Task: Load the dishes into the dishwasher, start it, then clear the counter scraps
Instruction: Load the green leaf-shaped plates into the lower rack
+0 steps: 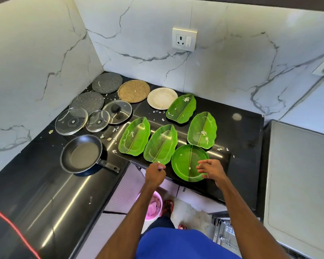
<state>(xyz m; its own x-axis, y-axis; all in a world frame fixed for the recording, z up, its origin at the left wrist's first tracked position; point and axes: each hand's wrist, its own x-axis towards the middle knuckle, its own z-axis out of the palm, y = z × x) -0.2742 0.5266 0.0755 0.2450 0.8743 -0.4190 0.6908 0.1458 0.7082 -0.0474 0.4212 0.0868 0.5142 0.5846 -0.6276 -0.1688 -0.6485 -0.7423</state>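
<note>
Several green leaf-shaped plates, the nearest one (160,143) among them, lie on the black counter (238,139) with white scraps on them. A round green plate (185,161) sits at the front edge. My right hand (210,170) hovers over its right side with fingers loosely curled, holding nothing I can see. At the counter edge, just below the nearest leaf plate, my left hand (154,173) is curled and pinches a small pale scrap. A white plate (162,98) lies further back.
A black frying pan (81,154), three glass lids (117,112) and round mats (134,90) fill the left part. Scraps (114,151) dot the counter. A pink bucket (153,206) stands on the floor below. A wire dishwasher rack (226,232) shows at the lower right.
</note>
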